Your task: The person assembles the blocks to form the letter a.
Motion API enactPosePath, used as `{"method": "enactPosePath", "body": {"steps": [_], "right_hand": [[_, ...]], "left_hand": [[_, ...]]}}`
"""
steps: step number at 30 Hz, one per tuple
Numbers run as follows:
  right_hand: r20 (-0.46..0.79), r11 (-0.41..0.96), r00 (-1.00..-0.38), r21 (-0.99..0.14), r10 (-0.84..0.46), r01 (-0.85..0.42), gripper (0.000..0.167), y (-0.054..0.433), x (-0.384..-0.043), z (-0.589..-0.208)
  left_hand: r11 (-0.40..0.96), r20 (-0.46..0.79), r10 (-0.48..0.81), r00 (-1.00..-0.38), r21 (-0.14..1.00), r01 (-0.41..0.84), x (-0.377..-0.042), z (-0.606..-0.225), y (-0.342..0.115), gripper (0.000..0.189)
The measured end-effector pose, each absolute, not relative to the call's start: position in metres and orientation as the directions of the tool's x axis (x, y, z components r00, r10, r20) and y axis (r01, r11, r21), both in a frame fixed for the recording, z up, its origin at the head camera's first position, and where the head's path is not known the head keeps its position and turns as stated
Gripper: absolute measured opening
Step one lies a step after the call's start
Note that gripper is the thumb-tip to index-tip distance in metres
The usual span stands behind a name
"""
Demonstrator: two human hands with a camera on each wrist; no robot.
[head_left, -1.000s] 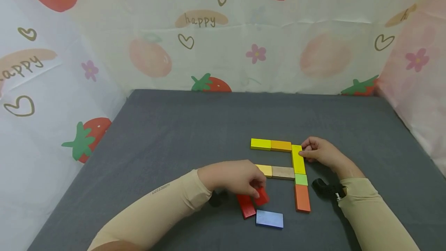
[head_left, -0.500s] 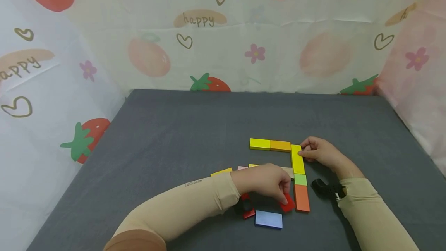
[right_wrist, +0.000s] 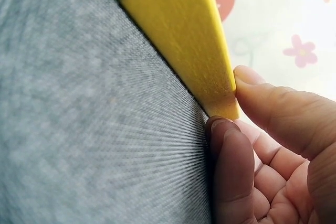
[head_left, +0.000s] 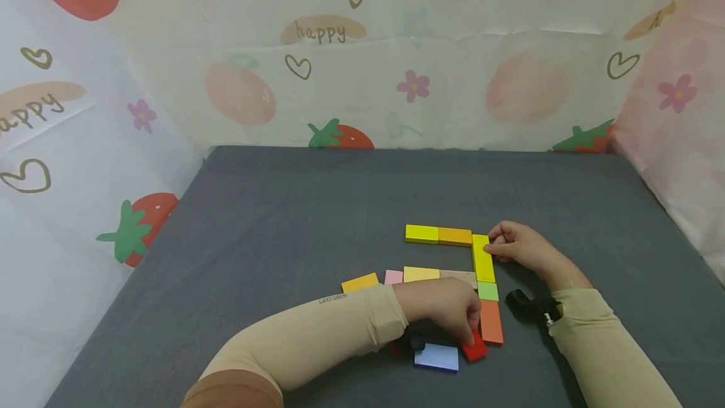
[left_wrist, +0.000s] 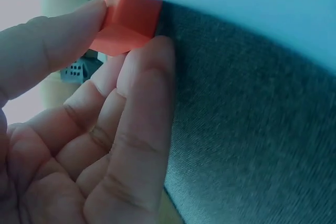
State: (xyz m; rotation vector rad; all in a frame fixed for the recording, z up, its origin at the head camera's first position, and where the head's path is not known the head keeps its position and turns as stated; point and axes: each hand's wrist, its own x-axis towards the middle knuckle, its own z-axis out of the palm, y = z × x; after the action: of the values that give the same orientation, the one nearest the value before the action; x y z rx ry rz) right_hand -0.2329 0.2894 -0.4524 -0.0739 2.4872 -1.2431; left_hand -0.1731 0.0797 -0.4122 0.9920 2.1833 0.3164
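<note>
Between thumb and fingers, my left hand (head_left: 444, 307) pinches a red block (head_left: 474, 347). In the head view that block sits just below the orange-red block (head_left: 491, 323) and to the right of the light blue block (head_left: 436, 357). The left wrist view shows the red block (left_wrist: 126, 17) at the thumb and fingertips, with the blue block (left_wrist: 252, 3) overlapping it. My right hand (head_left: 527, 249) pinches the far end of a long yellow block (head_left: 483, 263); its thumb lies at one edge in the right wrist view. A green block (head_left: 488, 291) adjoins the yellow one.
A yellow block (head_left: 421, 233) and an orange block (head_left: 455, 236) form the top row. Pale yellow (head_left: 421, 274), tan (head_left: 460, 278) and pink (head_left: 393, 277) blocks make a middle row. Another yellow block (head_left: 360, 282) lies left, beside my left sleeve (head_left: 317, 332). Grey cloth (head_left: 311, 206) covers the table.
My left hand has carried the red block rightward and toward the near side, from beside another red block to below the orange-red one. The right hand stays at the yellow block.
</note>
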Motion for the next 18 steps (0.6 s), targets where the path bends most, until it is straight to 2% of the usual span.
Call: {"method": "enactPosePath", "body": {"steps": [10,18], "right_hand": [[-0.297,0.620,-0.935,-0.775,-0.193,0.118,0.033,0.2882,-0.2340,-0.4526],[-0.303,0.625,-0.936,-0.770,-0.182,0.128,0.031,0.2868,-0.2338,-0.4519]], "left_hand": [[0.713,-0.532,0.699,-0.478,0.472,0.519,-0.1677,-0.4177,0.0840,0.019],[0.708,-0.542,0.702,-0.462,0.464,0.532,-0.1670,-0.4167,0.0865,0.021]]}}
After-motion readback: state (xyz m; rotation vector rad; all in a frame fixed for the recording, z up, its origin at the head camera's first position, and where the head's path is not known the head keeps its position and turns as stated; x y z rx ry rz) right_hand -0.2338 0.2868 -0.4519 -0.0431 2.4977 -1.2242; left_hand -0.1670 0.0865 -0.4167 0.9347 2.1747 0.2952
